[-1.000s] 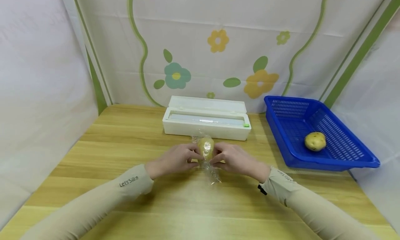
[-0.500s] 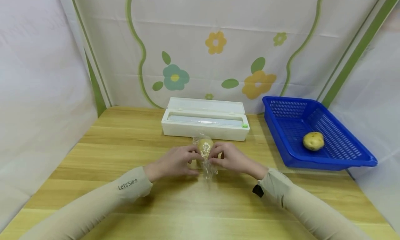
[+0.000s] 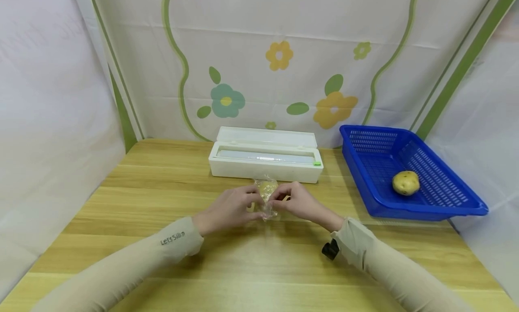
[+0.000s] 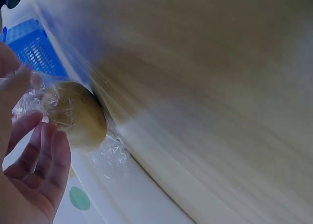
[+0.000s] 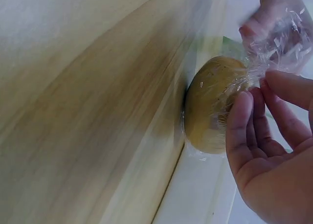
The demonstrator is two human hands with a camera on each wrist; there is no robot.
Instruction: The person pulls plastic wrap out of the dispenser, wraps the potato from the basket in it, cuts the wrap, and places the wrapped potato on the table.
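Currently, right hand (image 3: 302,204) pinches plastic wrap (image 5: 288,50) around potato (image 5: 210,106), on desk (image 3: 251,267) just near side of white box (image 3: 265,170); left hand (image 3: 230,209) touches wrap, grip unclear.

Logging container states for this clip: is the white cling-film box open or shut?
Open: the white cling-film box has its lid tipped back, and the pale roll inside shows.

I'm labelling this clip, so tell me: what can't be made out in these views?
- Head: the potato's near end, hidden by crumpled wrap and the right hand.
- Left wrist: most of the right hand, cut off by the left edge.
- Right wrist: part of the left hand, blurred behind wrap.
- All views: the potato's underside, hidden by the potato itself.
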